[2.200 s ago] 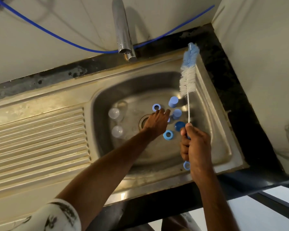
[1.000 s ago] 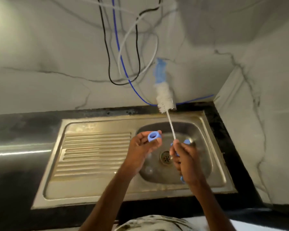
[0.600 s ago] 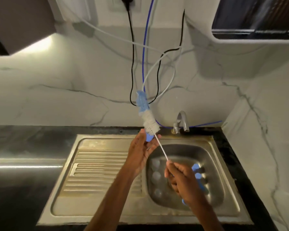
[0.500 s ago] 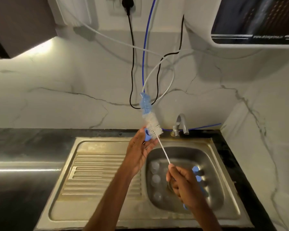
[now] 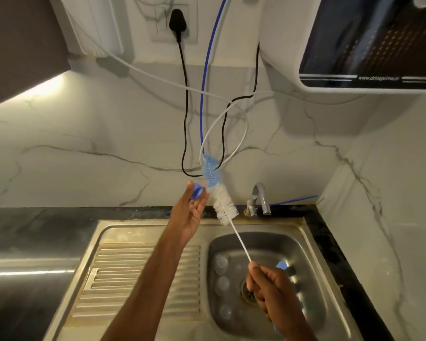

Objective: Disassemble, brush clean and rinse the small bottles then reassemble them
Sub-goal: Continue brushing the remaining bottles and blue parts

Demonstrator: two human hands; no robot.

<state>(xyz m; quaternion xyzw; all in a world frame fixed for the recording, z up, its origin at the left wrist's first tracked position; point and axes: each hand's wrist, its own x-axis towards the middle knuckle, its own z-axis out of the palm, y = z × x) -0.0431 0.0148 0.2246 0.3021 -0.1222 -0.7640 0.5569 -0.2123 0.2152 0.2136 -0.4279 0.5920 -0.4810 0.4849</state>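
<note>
At your far left the dark bench (image 5: 22, 242) meets the steel sink, and its ribbed drainboard (image 5: 138, 279) lies under your left forearm. Your left hand (image 5: 190, 212) is raised above the back edge of the drainboard, thumb and forefinger pinching a small blue cap (image 5: 196, 190) while the other fingers stay loosely straight. Just right of it the bottle brush (image 5: 223, 201) slants upward, with its blue tip beside the cap; whether bristles are inside the cap I cannot tell. Lower down, the clear small bottles (image 5: 221, 263) stand without tops along the left side of the basin (image 5: 312, 279). The tap (image 5: 260, 199) sits at the back rim, and no water shows running. Your right hand (image 5: 271, 289) hovers over the drain, fingers curled tight round the brush's thin wire handle, with another blue piece (image 5: 282, 265) half hidden behind it. You look to be at the brushing step, working on the caps. Next, steer the bristle tip squarely into the cap's opening and twist, keeping your pinch firm on the rim so the springy wire doesn't flick the cap away.
</note>
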